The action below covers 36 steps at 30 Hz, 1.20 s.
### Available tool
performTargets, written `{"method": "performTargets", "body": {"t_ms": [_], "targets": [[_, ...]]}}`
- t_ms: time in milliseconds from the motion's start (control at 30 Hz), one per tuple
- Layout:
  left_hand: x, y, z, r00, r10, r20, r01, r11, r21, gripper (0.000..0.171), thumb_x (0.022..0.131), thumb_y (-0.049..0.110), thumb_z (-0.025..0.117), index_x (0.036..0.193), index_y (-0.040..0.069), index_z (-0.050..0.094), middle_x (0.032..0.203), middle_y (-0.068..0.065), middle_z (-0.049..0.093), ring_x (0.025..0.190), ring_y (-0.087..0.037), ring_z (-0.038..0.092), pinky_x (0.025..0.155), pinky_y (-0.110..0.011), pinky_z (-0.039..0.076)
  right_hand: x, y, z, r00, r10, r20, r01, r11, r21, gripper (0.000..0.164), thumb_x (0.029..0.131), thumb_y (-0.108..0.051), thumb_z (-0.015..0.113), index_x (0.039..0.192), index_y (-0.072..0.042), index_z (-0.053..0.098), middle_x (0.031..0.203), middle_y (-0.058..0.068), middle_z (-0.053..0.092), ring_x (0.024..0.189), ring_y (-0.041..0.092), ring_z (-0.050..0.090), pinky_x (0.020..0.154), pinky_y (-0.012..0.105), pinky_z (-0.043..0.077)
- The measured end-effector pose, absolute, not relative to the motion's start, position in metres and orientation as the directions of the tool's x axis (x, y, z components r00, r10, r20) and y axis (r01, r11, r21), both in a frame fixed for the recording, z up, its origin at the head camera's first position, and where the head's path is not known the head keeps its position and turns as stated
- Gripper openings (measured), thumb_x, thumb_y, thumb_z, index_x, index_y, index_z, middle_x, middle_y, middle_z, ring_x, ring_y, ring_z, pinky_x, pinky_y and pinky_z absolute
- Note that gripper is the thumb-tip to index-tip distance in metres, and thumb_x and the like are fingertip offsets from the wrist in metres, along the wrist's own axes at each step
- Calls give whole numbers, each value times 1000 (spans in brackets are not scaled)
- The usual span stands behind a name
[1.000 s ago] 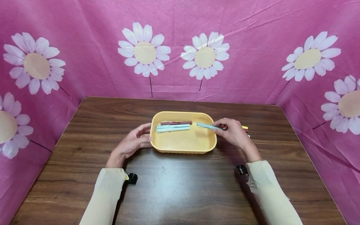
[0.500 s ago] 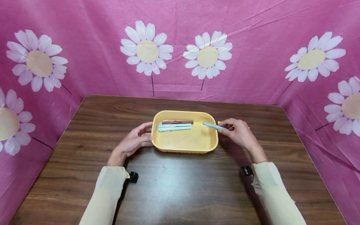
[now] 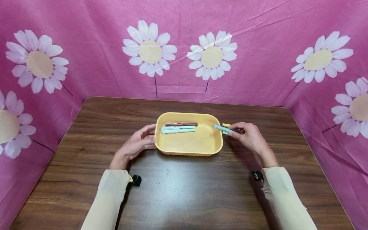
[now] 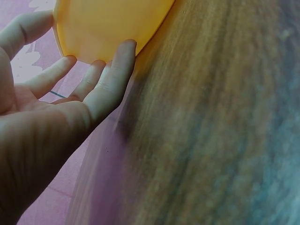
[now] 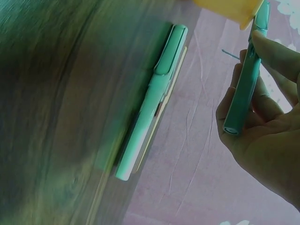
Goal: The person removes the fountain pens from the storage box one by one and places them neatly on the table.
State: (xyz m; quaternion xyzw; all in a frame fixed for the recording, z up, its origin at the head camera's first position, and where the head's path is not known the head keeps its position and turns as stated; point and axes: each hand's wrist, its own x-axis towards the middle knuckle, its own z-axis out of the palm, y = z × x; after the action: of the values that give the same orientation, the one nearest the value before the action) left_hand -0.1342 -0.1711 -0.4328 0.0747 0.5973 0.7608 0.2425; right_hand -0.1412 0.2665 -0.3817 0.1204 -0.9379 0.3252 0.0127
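Observation:
A yellow plastic bin point(image 3: 189, 150) stands on the brown table. My left hand point(image 3: 138, 143) rests against its left end, fingertips point(image 4: 124, 49) touching the wall and rim. Inside the bin lie a dark red pen point(image 3: 184, 124) and two light blue pens point(image 3: 179, 129), side by side near the back left. My right hand point(image 3: 249, 138) pinches a light blue pen point(image 3: 224, 128) between thumb and fingers, its clip end over the bin's right rim. On the table near this hand lies another pen point(image 5: 149, 108) with a clip, and a yellow pen point(image 3: 226, 125) shows beyond it.
The wood-grain table point(image 3: 184, 191) reaches around the bin on all sides. A pink curtain point(image 3: 178, 89) with large white daisies hangs behind the table and along both its sides.
My right hand has moved to the right with the light blue pen, drawing it from over the bin to the right rim. My left hand stays at the bin's left end.

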Motion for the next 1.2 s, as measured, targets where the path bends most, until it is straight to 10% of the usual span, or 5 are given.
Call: {"method": "performTargets", "body": {"t_ms": [1200], "targets": [[-135, -171, -434, -870, 462, -172, -278, -173, 945, 68, 96, -8, 56, 157, -3, 26, 145, -33, 33, 113, -27, 60, 90, -41, 59, -131, 306, -403, -984, -179, 3, -154, 838, -524, 14, 87, -10, 79, 101, -8, 76, 91, 8, 70, 86, 26, 60, 76, 40, 47]]}}
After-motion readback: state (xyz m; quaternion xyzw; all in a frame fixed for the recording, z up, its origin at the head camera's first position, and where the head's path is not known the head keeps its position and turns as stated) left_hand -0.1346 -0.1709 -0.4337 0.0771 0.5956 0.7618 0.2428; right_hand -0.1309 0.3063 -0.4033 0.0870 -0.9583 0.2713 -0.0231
